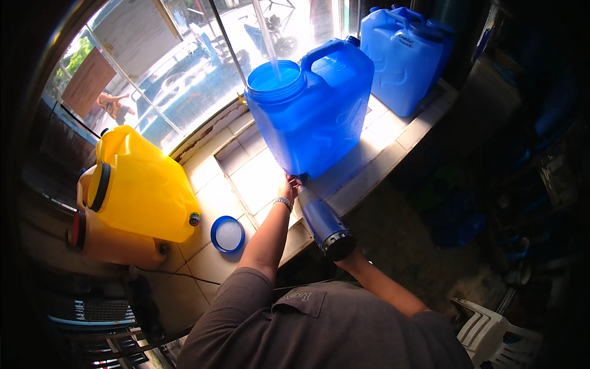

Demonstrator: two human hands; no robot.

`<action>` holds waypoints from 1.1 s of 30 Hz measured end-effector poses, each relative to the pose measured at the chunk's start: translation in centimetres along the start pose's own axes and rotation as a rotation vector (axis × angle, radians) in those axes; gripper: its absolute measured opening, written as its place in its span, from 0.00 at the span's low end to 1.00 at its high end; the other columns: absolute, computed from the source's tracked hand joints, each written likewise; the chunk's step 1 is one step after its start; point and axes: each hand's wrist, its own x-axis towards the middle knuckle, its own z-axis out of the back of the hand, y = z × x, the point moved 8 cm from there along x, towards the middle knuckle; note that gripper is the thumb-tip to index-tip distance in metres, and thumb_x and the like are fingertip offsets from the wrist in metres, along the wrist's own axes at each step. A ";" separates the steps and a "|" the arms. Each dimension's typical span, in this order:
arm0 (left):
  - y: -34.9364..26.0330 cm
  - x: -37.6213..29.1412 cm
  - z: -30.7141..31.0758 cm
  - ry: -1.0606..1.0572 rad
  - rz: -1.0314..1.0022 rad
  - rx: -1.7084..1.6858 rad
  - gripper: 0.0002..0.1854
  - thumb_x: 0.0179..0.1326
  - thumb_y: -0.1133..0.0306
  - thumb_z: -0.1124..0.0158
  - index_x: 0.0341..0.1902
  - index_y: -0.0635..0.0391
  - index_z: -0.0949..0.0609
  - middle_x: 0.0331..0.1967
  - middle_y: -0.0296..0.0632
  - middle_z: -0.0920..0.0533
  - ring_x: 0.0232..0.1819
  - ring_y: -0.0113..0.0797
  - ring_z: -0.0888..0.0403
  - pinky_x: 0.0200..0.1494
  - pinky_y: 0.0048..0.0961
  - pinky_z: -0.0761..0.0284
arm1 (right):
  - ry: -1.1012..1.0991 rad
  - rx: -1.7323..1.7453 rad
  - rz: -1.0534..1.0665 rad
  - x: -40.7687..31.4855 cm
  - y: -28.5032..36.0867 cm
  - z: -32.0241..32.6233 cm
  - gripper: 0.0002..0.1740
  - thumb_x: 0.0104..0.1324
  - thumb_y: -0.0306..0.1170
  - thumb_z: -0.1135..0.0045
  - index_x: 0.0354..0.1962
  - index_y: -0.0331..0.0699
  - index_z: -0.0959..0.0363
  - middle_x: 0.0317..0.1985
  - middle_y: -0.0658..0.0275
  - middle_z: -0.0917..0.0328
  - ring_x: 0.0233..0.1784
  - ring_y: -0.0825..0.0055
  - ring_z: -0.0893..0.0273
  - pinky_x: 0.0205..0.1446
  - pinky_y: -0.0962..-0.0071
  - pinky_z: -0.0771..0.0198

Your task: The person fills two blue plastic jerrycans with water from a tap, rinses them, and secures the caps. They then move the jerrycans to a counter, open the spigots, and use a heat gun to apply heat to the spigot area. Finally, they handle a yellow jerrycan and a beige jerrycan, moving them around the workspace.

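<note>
A blue plastic water container (322,110) stands upright on the tiled counter, its wide mouth uncapped under a clear tube or stream. At its spigot (302,177), low on the near side, is my left hand (289,185), fingers close around the fitting; what they grip is hidden. The nozzle of a blue heat gun (322,221) points at that same spigot. My right hand (351,259) is at the gun's black rear end, mostly hidden behind it. A round blue lid (227,234) lies on the tiles left of my left forearm.
Yellow (147,184) and orange (122,240) containers stand at the left, more blue containers (401,64) at the upper right. A raised tiled ledge (401,138) edges the counter. A dark cord (184,275) crosses its left part. A white plastic chair (484,327) is at lower right; a person (115,105) is outside the window.
</note>
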 end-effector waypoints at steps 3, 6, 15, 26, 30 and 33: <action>-0.6 -0.6 -0.3 -0.001 -0.007 0.067 0.33 0.65 0.35 0.65 0.38 0.51 0.21 0.27 0.41 0.20 0.27 0.38 0.22 0.31 0.34 0.25 | -0.009 -0.024 -0.011 -0.7 -0.3 0.1 0.28 0.56 0.26 0.38 0.54 0.35 0.37 0.49 0.58 0.28 0.52 0.71 0.28 0.54 0.68 0.30; -0.8 -1.4 -0.3 -0.056 0.045 0.165 0.34 0.64 0.33 0.64 0.43 0.50 0.21 0.33 0.39 0.20 0.29 0.39 0.21 0.31 0.32 0.25 | -0.047 -0.292 0.176 -1.5 0.6 0.4 0.27 0.56 0.25 0.40 0.54 0.35 0.36 0.48 0.58 0.28 0.51 0.67 0.27 0.54 0.66 0.29; -1.1 -1.6 -0.2 -0.033 0.084 0.226 0.36 0.63 0.33 0.67 0.58 0.49 0.30 0.50 0.39 0.25 0.36 0.43 0.19 0.31 0.33 0.23 | -0.067 -0.231 0.101 -2.6 -1.7 1.0 0.28 0.55 0.35 0.37 0.53 0.37 0.33 0.49 0.54 0.26 0.53 0.59 0.27 0.57 0.61 0.31; -1.2 -1.6 -0.2 -0.007 0.066 0.197 0.34 0.62 0.32 0.61 0.54 0.49 0.29 0.52 0.44 0.27 0.40 0.46 0.19 0.40 0.38 0.23 | -0.143 -0.204 0.057 -2.8 -3.0 2.3 0.28 0.55 0.34 0.36 0.52 0.36 0.34 0.49 0.55 0.28 0.53 0.60 0.28 0.56 0.63 0.33; -1.2 -2.2 -0.2 -0.031 0.068 0.131 0.34 0.62 0.33 0.61 0.55 0.48 0.29 0.53 0.42 0.27 0.41 0.45 0.19 0.40 0.37 0.23 | -0.234 0.193 -0.149 -1.9 -4.5 3.6 0.19 0.59 0.35 0.39 0.44 0.34 0.30 0.40 0.62 0.26 0.44 0.67 0.25 0.49 0.67 0.30; -1.4 -3.0 -0.8 0.011 0.039 0.153 0.32 0.63 0.35 0.60 0.56 0.48 0.30 0.54 0.40 0.27 0.40 0.44 0.19 0.39 0.35 0.23 | -0.190 0.388 -0.300 -0.6 -5.0 3.8 0.10 0.60 0.33 0.40 0.37 0.37 0.28 0.29 0.70 0.27 0.28 0.80 0.27 0.33 0.77 0.30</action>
